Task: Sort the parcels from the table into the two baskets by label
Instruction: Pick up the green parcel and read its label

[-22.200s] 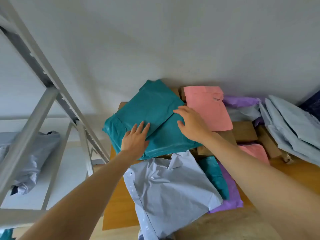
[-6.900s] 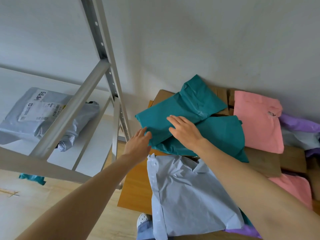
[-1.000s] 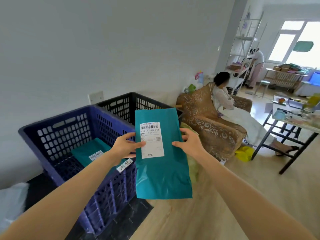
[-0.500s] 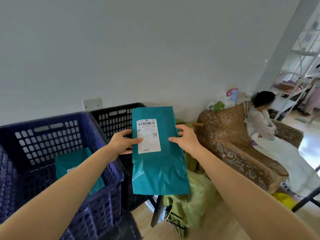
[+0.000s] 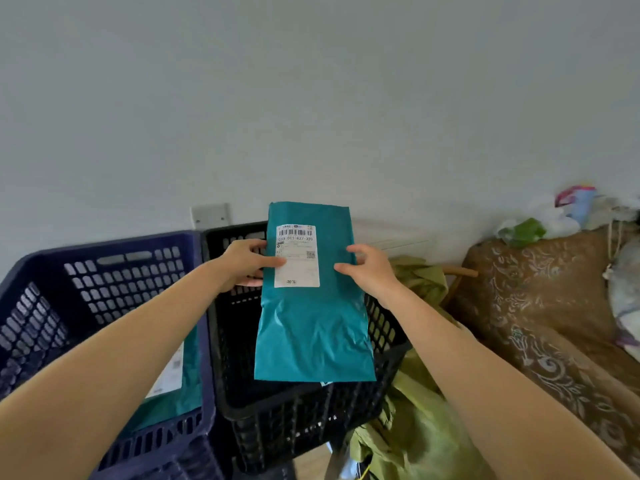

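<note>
I hold a teal parcel upright, its white barcode label facing me, right above the black basket. My left hand pinches the parcel's left edge with the thumb on the label. My right hand grips its right edge. The dark blue basket stands to the left of the black one and holds another teal parcel with a white label, partly hidden by my left arm.
A grey wall with a socket plate rises behind the baskets. A green bag lies right of the black basket. A brown patterned sofa with plastic bags on top stands at the right.
My view has turned left and down, so the sofa slid to the right edge. The teal parcel, held as before in both hands, now hangs over the black basket.
</note>
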The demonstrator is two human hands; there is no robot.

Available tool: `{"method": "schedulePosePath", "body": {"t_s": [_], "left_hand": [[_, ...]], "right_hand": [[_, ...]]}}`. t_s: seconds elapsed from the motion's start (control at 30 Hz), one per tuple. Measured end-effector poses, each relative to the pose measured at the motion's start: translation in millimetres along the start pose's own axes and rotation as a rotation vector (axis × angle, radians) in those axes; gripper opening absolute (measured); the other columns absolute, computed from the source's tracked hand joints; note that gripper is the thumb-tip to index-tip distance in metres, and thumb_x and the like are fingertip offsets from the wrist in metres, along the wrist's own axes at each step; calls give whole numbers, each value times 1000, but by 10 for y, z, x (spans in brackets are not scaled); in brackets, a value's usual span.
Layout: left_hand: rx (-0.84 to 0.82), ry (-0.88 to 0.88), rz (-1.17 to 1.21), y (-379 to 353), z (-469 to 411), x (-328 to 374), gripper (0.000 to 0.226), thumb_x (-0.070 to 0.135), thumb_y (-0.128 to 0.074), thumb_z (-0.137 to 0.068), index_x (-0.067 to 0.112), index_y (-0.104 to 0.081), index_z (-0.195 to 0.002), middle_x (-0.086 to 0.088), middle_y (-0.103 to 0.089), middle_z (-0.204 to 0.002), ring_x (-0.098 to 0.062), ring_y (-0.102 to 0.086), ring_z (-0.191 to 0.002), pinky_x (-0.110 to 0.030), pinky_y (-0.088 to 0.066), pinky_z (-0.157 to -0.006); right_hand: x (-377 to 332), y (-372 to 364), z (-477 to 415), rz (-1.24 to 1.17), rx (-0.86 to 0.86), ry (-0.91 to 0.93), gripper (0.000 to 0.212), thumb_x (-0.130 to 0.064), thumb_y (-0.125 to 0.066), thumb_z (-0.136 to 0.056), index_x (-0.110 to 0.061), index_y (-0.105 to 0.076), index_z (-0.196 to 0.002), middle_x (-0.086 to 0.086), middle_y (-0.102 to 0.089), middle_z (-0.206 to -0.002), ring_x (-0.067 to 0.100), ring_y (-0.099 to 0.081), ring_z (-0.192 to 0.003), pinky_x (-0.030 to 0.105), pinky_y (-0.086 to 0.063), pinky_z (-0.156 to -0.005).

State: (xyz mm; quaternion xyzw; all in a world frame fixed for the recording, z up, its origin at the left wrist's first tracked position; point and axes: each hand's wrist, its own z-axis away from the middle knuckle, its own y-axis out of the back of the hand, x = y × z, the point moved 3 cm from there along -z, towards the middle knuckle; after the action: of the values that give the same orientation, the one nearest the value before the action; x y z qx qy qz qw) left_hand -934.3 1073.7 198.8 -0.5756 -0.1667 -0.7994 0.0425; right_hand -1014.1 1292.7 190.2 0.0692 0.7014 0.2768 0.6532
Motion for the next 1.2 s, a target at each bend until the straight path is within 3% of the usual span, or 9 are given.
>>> {"method": "schedulePosePath", "body": {"t_s": [0.13, 0.3, 0.4, 0.5, 0.67, 0.93, 1.1, 1.2], "left_hand": [[8, 46, -5, 16, -344, -98, 43, 9, -75, -82, 23, -53, -117, 0, -70, -93, -18, -68, -78, -35, -58, -76], [18, 162, 15, 38, -787, -416, 41, 9, -76, -82, 19, -55, -116, -3, -70, -98, -20, -68, -82, -36, -58, -73], [17, 248, -9, 49, -1005, -636, 48, 10, -76, -82, 18, -54, -124, -6, -68, -105, -23, -67, -90, -40, -58, -79], [43, 304, -18, 60, -1188, -805, 72, 11, -77, -80, 16, -42, -142, -9, -62, -120, -29, -63, -101, -43, -55, -80], [78, 422, 0, -11, -1422, -1097, 81, 8, -77, -80, 11, -33, -147, -12, -57, -123, -28, -60, -96, -43, -54, -77], [136, 617, 44, -102, -1689, -1585, 76, -1, -74, -81, 7, -32, -144, -19, -49, -135, -31, -51, -105, -45, -50, -86], [139, 693, 19, -241, -1866, -1797, 59, -1, -69, -85, 0, -40, -136, -19, -52, -132, -35, -51, -119, -44, -49, -91], [181, 699, 26, -323, -1955, -1917, 61, -2, -69, -84, 0, -39, -137, -17, -53, -130, -34, -52, -119, -42, -48, -90]], "right_hand": [[129, -153, -346, 19, -55, -15, 55, -18, -74, -85, -8, -51, -134, 9, -55, -131, 19, -52, -117, 29, -45, -93], [368, -408, -752, 70, -119, -77, 54, -20, -75, -84, -12, -52, -132, 6, -54, -123, 15, -51, -105, 26, -43, -84], [544, -601, -950, 100, -159, -124, 54, -21, -76, -83, -13, -54, -131, 8, -53, -128, 16, -51, -109, 25, -42, -86], [698, -791, -1089, 129, -202, -146, 56, -19, -76, -82, -12, -53, -132, 8, -52, -134, 20, -49, -122, 24, -40, -91], [996, -1092, -1333, 159, -312, -228, 61, -15, -76, -81, -12, -48, -136, 8, -52, -135, 24, -54, -119, 33, -48, -97], [1409, -1532, -1657, 234, -433, -299, 61, -12, -71, -84, -13, -44, -140, 8, -54, -135, 25, -55, -118, 32, -48, -97], [1651, -1707, -1779, 243, -439, -360, 59, -6, -65, -85, -14, -44, -140, 10, -57, -132, 27, -56, -118, 35, -48, -98], [1784, -1761, -1803, 212, -419, -399, 60, -3, -60, -85, -15, -43, -141, 10, -56, -133, 27, -55, -119, 35, -46, -101]]}}
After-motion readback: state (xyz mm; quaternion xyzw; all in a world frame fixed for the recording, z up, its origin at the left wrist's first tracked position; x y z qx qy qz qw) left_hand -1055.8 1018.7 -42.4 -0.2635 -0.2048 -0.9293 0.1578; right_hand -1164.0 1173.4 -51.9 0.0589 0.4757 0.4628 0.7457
